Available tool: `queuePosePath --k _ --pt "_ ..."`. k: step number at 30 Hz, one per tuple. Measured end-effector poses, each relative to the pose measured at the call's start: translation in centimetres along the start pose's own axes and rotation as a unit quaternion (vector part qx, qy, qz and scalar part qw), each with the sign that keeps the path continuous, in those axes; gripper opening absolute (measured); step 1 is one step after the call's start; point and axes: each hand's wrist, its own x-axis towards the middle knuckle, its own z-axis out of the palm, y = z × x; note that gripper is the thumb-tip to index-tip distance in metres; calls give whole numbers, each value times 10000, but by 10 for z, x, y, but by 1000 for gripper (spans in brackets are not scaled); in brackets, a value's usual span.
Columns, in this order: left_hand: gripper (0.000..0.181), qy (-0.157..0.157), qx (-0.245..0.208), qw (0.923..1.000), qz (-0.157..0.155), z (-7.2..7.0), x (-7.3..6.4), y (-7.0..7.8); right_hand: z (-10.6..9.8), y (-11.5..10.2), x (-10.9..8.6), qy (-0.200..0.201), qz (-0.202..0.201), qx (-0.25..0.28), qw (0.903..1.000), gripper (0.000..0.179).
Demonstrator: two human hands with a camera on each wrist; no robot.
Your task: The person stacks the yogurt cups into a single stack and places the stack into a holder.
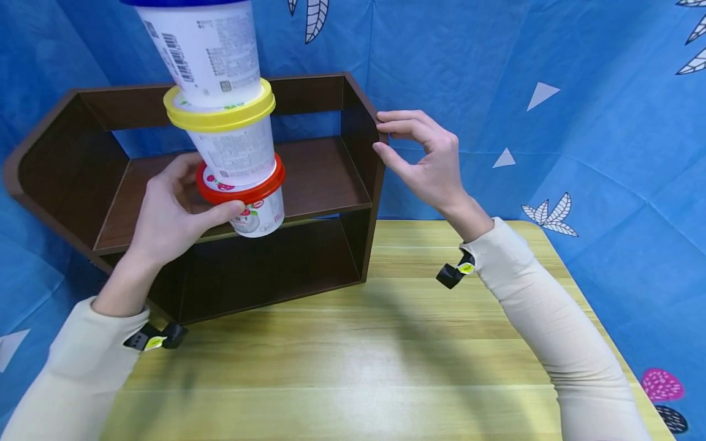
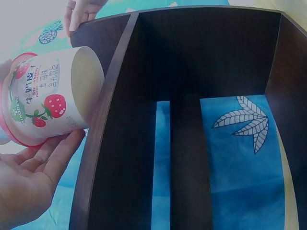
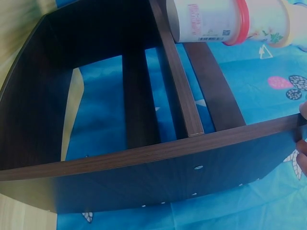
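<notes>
My left hand (image 1: 165,214) grips the lowest of three stacked plastic tubs, thumb in front and fingers round the far side. This white tub with strawberry pictures (image 2: 45,96) has a red lid (image 1: 250,193). On it stands a tub with a yellow lid (image 1: 231,119), and on that a larger tub with a blue lid (image 1: 209,58), cut off by the head view's top edge. The stack overlaps the middle board of a dark brown two-tier shelf (image 1: 317,177). With thumb and fingertips, my right hand (image 1: 427,159) holds the upper front edge of the shelf's right side panel (image 3: 230,136).
The shelf stands at the back left of a light wood table (image 1: 353,361). Blue cloth with leaf and triangle prints (image 1: 469,61) hangs behind and at the sides. Black wrist cameras (image 1: 452,275) sit at both cuffs.
</notes>
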Motion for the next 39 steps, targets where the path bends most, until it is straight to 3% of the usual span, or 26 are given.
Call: queuePosePath --k 8,39 --pt "69 101 26 9999 22 0 6 -7 0 0 -1 -34 5 -16 10000 25" --pt "77 260 476 9978 -374 5 21 -25 1 -1 -1 4 -4 20 10000 25"
